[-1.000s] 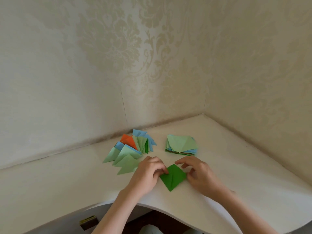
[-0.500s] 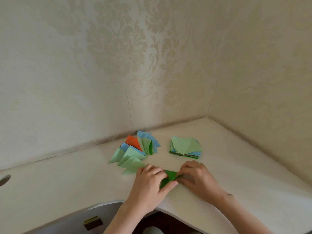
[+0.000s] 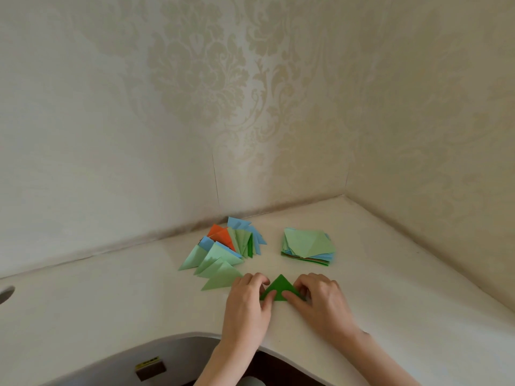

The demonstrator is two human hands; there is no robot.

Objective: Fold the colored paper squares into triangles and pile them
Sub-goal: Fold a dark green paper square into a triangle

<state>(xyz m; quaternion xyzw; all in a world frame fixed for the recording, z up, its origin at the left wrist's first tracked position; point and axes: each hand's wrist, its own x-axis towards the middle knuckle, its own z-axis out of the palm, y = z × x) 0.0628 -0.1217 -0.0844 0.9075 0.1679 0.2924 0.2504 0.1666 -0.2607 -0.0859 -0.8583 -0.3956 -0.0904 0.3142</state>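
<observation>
A dark green paper triangle (image 3: 279,287) lies flat on the cream table, apex pointing away from me. My left hand (image 3: 248,305) presses its left corner with thumb and curled fingers. My right hand (image 3: 320,300) presses the right corner, thumb along the bottom fold. Behind to the left fans out a pile of folded triangles (image 3: 223,250) in light green, blue and orange. A stack of unfolded paper squares (image 3: 308,250), light green on top, sits behind to the right.
The table (image 3: 390,288) fits into a corner between two wallpapered walls. Its front edge (image 3: 172,336) curves inward near my arms. A round hole (image 3: 5,293) shows at the far left edge. A small dark box (image 3: 150,370) lies below the table.
The dark green square was folded over into a triangle. My hands have slid apart to its two lower corners, flattening the fold.
</observation>
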